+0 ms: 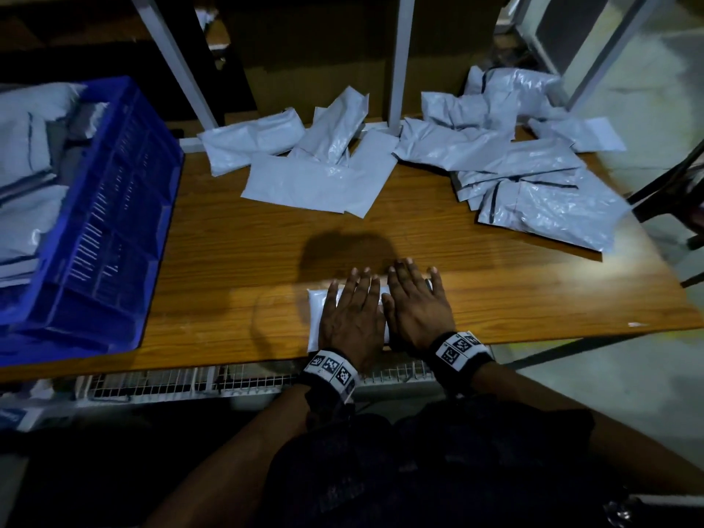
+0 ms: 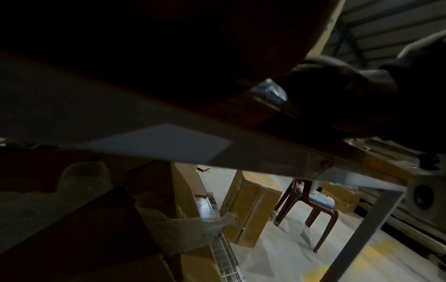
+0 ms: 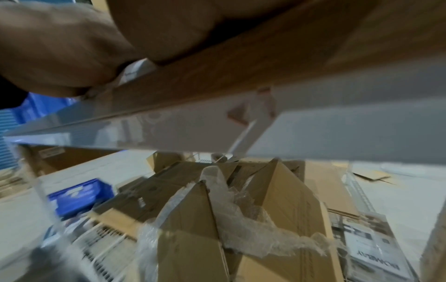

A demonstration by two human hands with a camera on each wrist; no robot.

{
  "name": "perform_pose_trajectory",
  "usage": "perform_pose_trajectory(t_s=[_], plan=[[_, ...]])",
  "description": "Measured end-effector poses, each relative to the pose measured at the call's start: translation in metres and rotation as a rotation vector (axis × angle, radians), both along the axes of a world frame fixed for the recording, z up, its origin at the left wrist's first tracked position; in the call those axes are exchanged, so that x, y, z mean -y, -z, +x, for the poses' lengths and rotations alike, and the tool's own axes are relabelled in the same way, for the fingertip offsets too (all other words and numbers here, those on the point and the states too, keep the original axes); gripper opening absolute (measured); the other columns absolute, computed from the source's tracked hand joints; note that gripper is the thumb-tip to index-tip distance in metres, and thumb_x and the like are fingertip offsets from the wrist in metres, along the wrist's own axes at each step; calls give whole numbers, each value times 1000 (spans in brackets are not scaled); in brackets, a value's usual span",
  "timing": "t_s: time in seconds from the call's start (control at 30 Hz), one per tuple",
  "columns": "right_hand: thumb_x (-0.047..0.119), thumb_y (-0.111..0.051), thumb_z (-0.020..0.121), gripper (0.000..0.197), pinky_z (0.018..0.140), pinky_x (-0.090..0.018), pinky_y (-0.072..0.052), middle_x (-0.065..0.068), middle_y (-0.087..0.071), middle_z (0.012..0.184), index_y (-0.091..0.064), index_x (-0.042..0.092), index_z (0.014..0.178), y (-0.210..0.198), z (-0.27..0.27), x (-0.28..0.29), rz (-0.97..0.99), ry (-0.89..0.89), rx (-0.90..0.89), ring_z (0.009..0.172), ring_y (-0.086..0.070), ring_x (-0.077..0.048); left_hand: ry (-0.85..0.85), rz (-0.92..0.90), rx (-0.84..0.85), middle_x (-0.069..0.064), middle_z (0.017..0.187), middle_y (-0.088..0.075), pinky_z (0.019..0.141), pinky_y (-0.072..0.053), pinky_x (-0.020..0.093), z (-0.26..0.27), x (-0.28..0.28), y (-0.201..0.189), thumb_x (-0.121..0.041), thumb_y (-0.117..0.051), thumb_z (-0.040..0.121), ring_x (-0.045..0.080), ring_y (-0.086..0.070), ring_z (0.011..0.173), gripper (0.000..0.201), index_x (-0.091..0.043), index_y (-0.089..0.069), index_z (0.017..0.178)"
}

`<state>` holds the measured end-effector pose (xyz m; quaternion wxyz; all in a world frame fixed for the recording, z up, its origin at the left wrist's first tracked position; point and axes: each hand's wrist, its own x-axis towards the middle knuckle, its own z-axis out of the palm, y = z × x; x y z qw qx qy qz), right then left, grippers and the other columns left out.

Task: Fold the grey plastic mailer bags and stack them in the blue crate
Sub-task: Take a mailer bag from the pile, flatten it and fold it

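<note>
A folded grey mailer bag (image 1: 315, 318) lies near the front edge of the wooden table (image 1: 236, 253). Both my hands press flat on it with straight fingers: my left hand (image 1: 352, 306) on its left part, my right hand (image 1: 417, 299) on its right part, side by side. Most of the bag is hidden under them. Only a corner of the bag (image 2: 269, 93) shows in the left wrist view, and a small white edge of the bag (image 3: 136, 71) in the right wrist view. The blue crate (image 1: 114, 207) stands at the table's left with folded grey bags (image 1: 26, 154) inside.
Loose grey mailer bags lie in one heap (image 1: 316, 165) at the back middle and another heap (image 1: 525, 173) at the back right. White frame posts (image 1: 400, 62) rise behind the table. Under the table are cardboard boxes (image 3: 277, 209) and a brown plastic chair (image 2: 311, 208).
</note>
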<state>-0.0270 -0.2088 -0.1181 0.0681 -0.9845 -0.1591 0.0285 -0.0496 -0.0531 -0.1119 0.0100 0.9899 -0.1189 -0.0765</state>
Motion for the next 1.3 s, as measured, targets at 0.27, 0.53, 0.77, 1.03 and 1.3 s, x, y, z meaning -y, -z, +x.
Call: perform_pose_trajectory(t_s=[0.27, 0.53, 0.77, 1.03, 1.3], plan=[[60, -22, 100, 70, 117, -59, -25, -10, -41, 158, -37, 20, 155, -43, 16, 24, 83, -114, -266, 152, -26, -33, -31, -193, -147, -4, 162, -37, 123, -9, 57, 19, -37, -29, -66, -29, 97, 21, -22, 154, 69, -29, -38, 155], [38, -78, 85, 66, 89, -36, -50, -8, -65, 125, -55, 20, 144, -99, 34, 16, 100, -158, -165, 114, -60, -28, 24, -319, -61, 1, 133, -65, 98, -52, 43, 42, -74, -83, -49, -86, 74, 25, -60, 122, 76, -28, -57, 141], [28, -72, 77, 28, 68, -37, -41, -8, -57, 101, -66, 19, 103, -95, 20, 2, 44, -108, 256, 92, -54, -31, 121, -326, 386, 7, 93, -59, 65, -49, 40, 37, -65, -76, -10, -84, 59, 31, -57, 83, 43, -19, -70, 98], [57, -73, 79, 40, 91, -42, -48, -4, -63, 127, -68, 28, 106, -43, -3, 29, 128, -199, 67, 117, -57, -27, 193, -460, 228, 5, 108, -71, 82, -54, 39, 4, -67, -31, -64, -64, 81, 25, -66, 98, 51, -17, -72, 99], [44, -29, 104, 56, 118, -61, -31, -10, -50, 154, -60, 16, 141, -34, 33, -18, 138, -186, 48, 148, -39, -30, -27, -180, 147, 10, 166, -29, 126, -15, 49, 26, -37, -30, -39, -30, 106, 25, -20, 156, 57, -13, -34, 157]])
